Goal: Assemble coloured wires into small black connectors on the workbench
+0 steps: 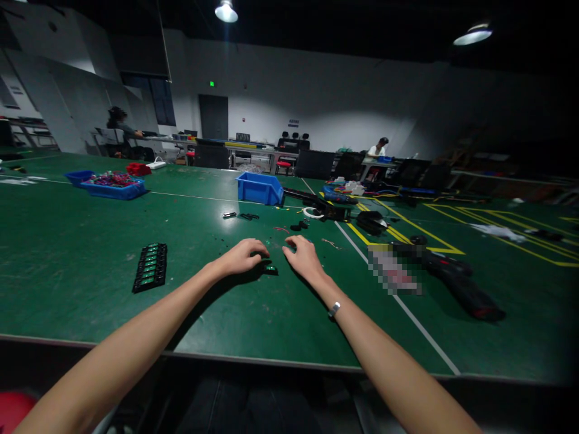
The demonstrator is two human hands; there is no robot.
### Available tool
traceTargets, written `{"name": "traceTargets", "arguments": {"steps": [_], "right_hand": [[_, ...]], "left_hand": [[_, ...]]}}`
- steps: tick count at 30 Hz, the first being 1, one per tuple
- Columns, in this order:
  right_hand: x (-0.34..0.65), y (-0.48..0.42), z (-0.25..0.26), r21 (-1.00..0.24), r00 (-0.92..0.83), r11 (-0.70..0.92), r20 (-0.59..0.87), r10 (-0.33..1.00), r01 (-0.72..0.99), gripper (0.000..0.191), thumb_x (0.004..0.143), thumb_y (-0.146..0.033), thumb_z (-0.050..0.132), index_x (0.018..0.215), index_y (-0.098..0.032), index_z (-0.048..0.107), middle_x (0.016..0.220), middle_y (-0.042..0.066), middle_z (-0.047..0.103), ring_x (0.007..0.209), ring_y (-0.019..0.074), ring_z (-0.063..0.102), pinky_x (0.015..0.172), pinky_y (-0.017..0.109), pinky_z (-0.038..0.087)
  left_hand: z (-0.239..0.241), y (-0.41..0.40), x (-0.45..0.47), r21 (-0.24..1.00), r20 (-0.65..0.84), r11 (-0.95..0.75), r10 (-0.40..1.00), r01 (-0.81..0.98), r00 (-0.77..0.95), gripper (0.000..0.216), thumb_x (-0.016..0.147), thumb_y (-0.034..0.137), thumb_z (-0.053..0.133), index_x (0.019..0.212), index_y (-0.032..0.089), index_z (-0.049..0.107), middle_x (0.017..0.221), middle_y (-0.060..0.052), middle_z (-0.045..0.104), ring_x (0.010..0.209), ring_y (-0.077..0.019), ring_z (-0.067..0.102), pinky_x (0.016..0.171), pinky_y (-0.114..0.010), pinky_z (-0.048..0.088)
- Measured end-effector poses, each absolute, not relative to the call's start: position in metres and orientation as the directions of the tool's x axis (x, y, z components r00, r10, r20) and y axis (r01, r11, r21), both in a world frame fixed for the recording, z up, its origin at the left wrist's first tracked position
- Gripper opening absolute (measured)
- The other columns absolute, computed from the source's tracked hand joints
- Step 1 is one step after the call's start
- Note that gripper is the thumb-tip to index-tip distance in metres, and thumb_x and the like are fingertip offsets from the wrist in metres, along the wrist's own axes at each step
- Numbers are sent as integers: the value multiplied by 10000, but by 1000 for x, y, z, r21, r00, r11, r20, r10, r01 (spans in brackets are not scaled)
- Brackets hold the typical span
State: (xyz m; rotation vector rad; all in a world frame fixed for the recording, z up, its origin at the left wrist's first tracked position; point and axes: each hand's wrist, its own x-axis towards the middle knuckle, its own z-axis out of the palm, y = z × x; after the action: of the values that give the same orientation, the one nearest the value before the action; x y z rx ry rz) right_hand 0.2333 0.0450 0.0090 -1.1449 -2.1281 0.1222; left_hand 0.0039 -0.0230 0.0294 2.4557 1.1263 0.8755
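Observation:
My left hand (244, 255) hovers low over the green table with its fingers bent and the thumb apart from them. Just beside its thumb lies a small black piece with a green circuit board (270, 269); whether the hand touches it I cannot tell. Opposite, my right hand (302, 256) has loosely curled fingers, thumb apart, and nothing visible in it. Between the hands are tiny dark and green bits. Left of my left arm, a row of similar black pieces with green boards (151, 265) lies side by side.
A blue bin (259, 188) stands ahead. At the far left, a blue tray (116, 190) holds coloured wires. A power drill-like tool (456, 280) lies right, and a white tape ring (313, 212) beyond my right hand. The table's front edge (253, 360) is near me.

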Motion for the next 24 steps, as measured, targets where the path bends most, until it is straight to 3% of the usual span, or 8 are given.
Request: {"name": "traceTargets", "arguments": {"steps": [4, 9, 14, 18, 24], "right_hand": [[227, 34, 17, -435, -381, 695, 610, 695, 572, 142, 898, -226, 586, 969, -189, 704, 967, 81, 704, 923, 221, 647, 861, 344, 477], [216, 20, 18, -507, -454, 755, 604, 655, 415, 160, 912, -208, 559, 930, -209, 718, 956, 66, 723, 915, 210, 663, 849, 321, 484], [212, 16, 15, -620, -436, 697, 548, 713, 361, 199, 926, -258, 557, 1041, -208, 711, 1021, 61, 739, 934, 215, 672, 859, 327, 488], [212, 13, 17, -677, -434, 673, 532, 727, 298, 259, 967, -374, 520, 947, -191, 702, 929, 55, 727, 860, 206, 650, 796, 310, 471], [208, 9, 18, -721, -435, 626, 481, 761, 298, 401, 984, -481, 492, 734, -187, 603, 671, 0, 593, 652, 157, 539, 635, 272, 395]], "left_hand": [[31, -26, 6, 497, 491, -613, 782, 614, 384, 266, 940, 274, 508, 1016, 147, 728, 1009, -84, 735, 950, -206, 656, 881, -309, 472], [29, -33, 23, 484, 507, -674, 736, 558, 449, 320, 942, 434, 574, 954, 150, 720, 916, -67, 735, 847, -186, 657, 818, -287, 454], [25, -34, 30, 483, 516, -687, 724, 543, 457, 300, 954, 418, 568, 938, 154, 708, 930, -63, 734, 853, -186, 653, 799, -278, 434], [26, -34, 26, 485, 531, -644, 754, 591, 385, 302, 1008, 386, 471, 965, 161, 666, 882, -46, 699, 792, -166, 613, 754, -274, 410], [24, -28, 21, 487, 569, -569, 782, 663, 253, 359, 1047, 380, 357, 813, 174, 533, 754, -14, 560, 695, -147, 487, 670, -275, 355]]}}
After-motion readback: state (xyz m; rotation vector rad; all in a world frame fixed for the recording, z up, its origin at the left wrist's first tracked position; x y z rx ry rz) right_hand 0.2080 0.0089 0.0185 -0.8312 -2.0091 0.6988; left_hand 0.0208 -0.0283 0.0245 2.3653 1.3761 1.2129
